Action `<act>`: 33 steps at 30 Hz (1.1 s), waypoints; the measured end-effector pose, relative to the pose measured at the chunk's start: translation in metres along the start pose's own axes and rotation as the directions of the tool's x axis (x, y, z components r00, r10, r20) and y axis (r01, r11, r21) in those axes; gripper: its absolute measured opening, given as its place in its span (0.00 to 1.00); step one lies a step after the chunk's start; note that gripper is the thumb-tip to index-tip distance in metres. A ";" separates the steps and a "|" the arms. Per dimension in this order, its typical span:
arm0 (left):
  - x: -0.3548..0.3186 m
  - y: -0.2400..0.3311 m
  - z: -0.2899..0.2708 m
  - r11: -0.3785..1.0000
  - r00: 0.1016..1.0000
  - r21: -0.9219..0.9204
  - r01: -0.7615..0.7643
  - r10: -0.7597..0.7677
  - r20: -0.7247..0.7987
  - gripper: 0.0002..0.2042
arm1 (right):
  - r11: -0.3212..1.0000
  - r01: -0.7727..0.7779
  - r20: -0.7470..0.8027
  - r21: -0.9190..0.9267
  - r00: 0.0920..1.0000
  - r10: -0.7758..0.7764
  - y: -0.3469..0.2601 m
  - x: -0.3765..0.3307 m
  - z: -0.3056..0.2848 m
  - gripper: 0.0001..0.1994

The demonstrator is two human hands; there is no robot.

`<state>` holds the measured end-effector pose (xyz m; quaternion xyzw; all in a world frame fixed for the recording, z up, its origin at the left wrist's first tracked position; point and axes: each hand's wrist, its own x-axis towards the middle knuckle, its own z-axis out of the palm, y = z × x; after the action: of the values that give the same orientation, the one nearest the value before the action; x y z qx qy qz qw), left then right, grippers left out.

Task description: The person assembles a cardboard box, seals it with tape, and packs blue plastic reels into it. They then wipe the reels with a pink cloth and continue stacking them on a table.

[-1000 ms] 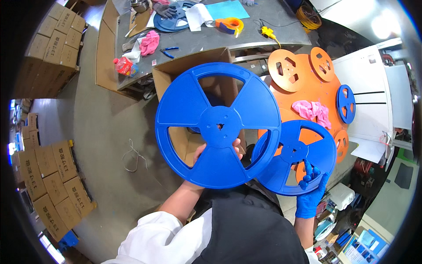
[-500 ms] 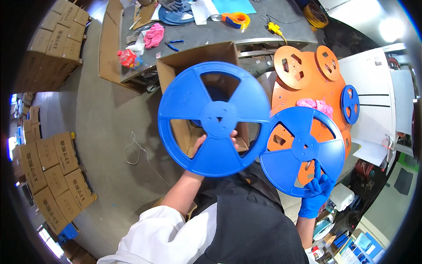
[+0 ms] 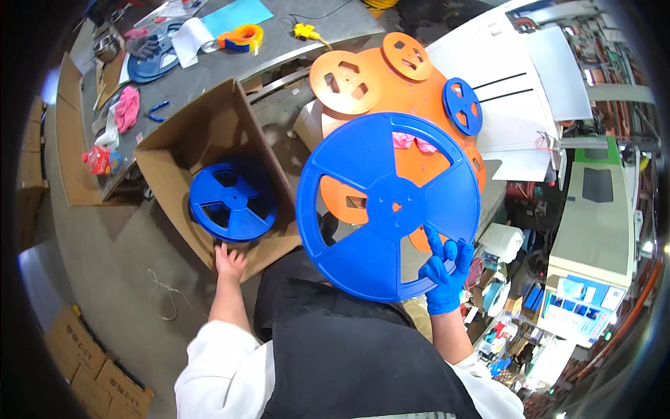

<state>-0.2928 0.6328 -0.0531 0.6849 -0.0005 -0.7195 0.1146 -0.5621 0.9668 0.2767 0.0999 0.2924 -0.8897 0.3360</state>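
A large blue reel (image 3: 352, 253) with wide cut-out windows is raised in front of me, held at its lower right rim by my right hand (image 3: 445, 276) in a blue glove. Bare and with fingers apart, my left hand (image 3: 229, 264) is at the near edge of an open cardboard box (image 3: 164, 167). Inside that box lies another blue reel (image 3: 233, 197), possibly stacked on more; what is under it is hidden. The fingertips of my left hand are close to this reel's near rim; I cannot tell whether they touch the box.
Behind the raised reel stands an orange round table (image 3: 373, 63) with orange reels (image 3: 344, 82), a small blue reel (image 3: 463, 107) and pink cloth (image 3: 412, 141). A grey workbench (image 3: 209, 70) bears tape, pliers and gloves. Cartons (image 3: 91, 370) are stacked at lower left.
The reel from my left hand now lies in the box, and that hand is empty. My right hand has brought its reel left, nearer the middle. The view has turned right.
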 end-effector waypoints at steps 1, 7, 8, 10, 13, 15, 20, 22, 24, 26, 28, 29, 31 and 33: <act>0.015 -0.002 -0.022 0.997 0.997 0.058 -0.047 0.051 -0.066 0.32 | 1.000 -0.010 0.019 -0.003 1.000 0.010 -0.001 0.000 -0.001 0.21; -0.123 0.054 0.100 0.368 0.448 0.259 -0.893 0.774 0.448 0.28 | 0.996 -0.085 0.061 0.032 0.995 0.083 0.009 0.008 -0.002 0.25; -0.157 0.060 0.126 0.011 0.213 0.325 -0.946 0.778 0.591 0.28 | 0.994 -0.105 0.070 0.030 0.992 0.103 0.012 0.009 0.000 0.26; -0.225 0.056 0.172 -0.625 -0.109 0.329 -0.708 0.557 0.823 0.30 | 0.988 -0.150 0.067 0.022 0.987 0.148 0.019 0.012 0.003 0.26; -0.293 -0.012 0.206 -0.692 0.008 0.193 -0.696 0.262 0.965 0.40 | 0.966 -0.253 0.189 0.058 0.953 0.238 0.036 0.015 0.013 0.26; -0.321 -0.067 0.207 -0.598 -0.053 -0.017 -0.801 0.043 0.998 0.37 | 0.975 -0.223 -0.002 -0.005 0.975 0.223 0.043 0.012 0.009 0.26; -0.297 -0.043 0.201 -0.683 -0.041 -0.024 -0.730 0.009 0.999 0.35 | 0.970 -0.243 0.107 0.025 0.965 0.239 0.041 -0.001 0.019 0.25; -0.247 -0.012 0.189 -0.728 0.009 0.198 -0.656 0.256 0.967 0.33 | 0.970 -0.236 0.142 0.057 0.964 0.226 0.038 -0.004 0.013 0.25; -0.222 0.015 0.171 -0.525 0.185 0.351 -0.775 0.342 0.921 0.31 | 0.976 -0.208 0.128 0.068 0.972 0.199 0.031 -0.010 0.009 0.26; -0.193 0.027 0.147 -0.483 0.184 0.413 -0.772 0.453 0.872 0.28 | 0.979 -0.200 0.051 0.029 0.979 0.198 0.027 -0.009 0.015 0.26; -0.189 0.030 0.129 -0.385 0.160 0.441 -0.810 0.579 0.800 0.27 | 0.985 -0.172 -0.065 0.007 0.983 0.172 0.024 -0.007 0.022 0.26; -0.202 0.030 0.124 -0.317 0.186 0.474 -0.821 0.637 0.748 0.26 | 0.987 -0.162 -0.012 0.004 0.987 0.162 0.024 -0.002 0.023 0.26; -0.227 0.021 0.124 -0.411 0.049 0.382 -0.828 0.624 0.780 0.27 | 0.987 -0.158 0.098 -0.006 0.983 0.158 0.024 0.007 0.027 0.26; -0.259 0.003 0.132 -0.508 -0.035 0.269 -0.818 0.511 0.859 0.31 | 0.980 -0.088 0.102 -0.178 0.989 0.107 0.035 0.018 0.043 0.25</act>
<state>-0.4134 0.6526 0.2107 0.2732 -0.8657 -0.3623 0.2112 -0.5518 0.9107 0.2888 0.0350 0.3442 -0.8475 0.4025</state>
